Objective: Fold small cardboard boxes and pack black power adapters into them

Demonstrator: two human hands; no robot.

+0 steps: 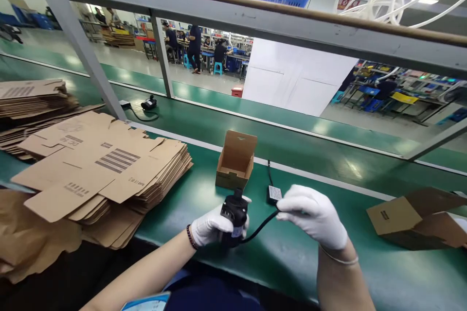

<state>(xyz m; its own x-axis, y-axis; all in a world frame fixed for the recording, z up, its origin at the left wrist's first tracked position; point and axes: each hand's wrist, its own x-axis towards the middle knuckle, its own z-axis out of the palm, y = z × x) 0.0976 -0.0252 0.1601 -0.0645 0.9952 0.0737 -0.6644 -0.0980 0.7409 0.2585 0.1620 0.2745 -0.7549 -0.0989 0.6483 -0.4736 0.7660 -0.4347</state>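
Note:
In a white glove, my left hand (211,226) is closed around a small black pump (235,214) with a short outlet on top and a pale label. A black cable (260,228) runs from the pump's base to my right hand (314,214), also gloved, whose thumb and fingers pinch it. Just beyond those fingers lies a black box with a white label (274,193) on the green bench, and a cord leads away from it to the back. Behind the pump stands a small cardboard box (235,163) with its lid up.
Stacks of flattened cartons (120,160) cover the bench on the left, near crumpled brown paper (32,233). Another open cardboard box (412,218) is at the right. A second black pump (149,103) sits on the far green surface (204,112), past a metal frame (164,58).

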